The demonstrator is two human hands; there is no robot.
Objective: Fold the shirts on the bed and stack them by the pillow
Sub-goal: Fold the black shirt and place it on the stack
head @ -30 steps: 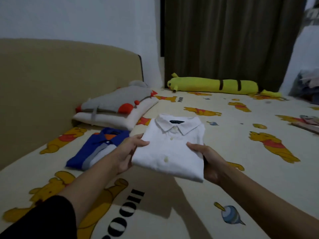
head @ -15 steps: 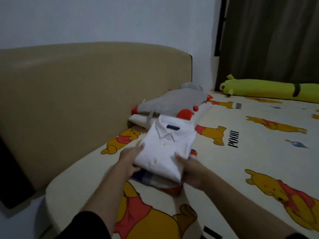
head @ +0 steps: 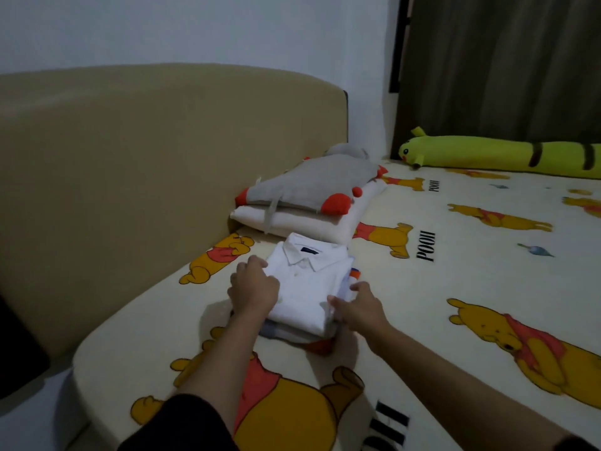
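A folded white collared shirt lies on top of another folded shirt, of which only a grey-blue and orange edge shows beneath. The stack sits on the bed just in front of a cream pillow. My left hand grips the white shirt's left edge. At the shirt's near right corner, my right hand holds it with the thumb on top and the fingers along the side.
A grey cushion with red patches lies on the pillow. The tan headboard rises to the left. A long yellow plush lies by the dark curtain. The cartoon-bear sheet spreads to the right.
Both hands carried the white shirt left toward the pillow and lowered it onto the blue striped shirt, which is now almost covered.
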